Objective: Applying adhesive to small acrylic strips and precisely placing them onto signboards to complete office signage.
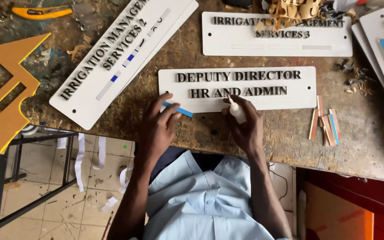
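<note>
At the near edge of the worn workbench (210,138), the person is leaning over a white rectangular sign plate (298,95) lying flat. Their left hand (158,126) is pinching a thin blue strip (178,109) between thumb and fingertips, its far end resting on the plate's lower left corner. Their right hand (245,126) is closing fully around a small white glue bottle (236,110), nozzle pointing up at the raised lettering. That strip looks light, stiff and easily snapped, so gripping its long edges seems wisest. Spare strips (325,124) are lying just beside the plate.
</note>
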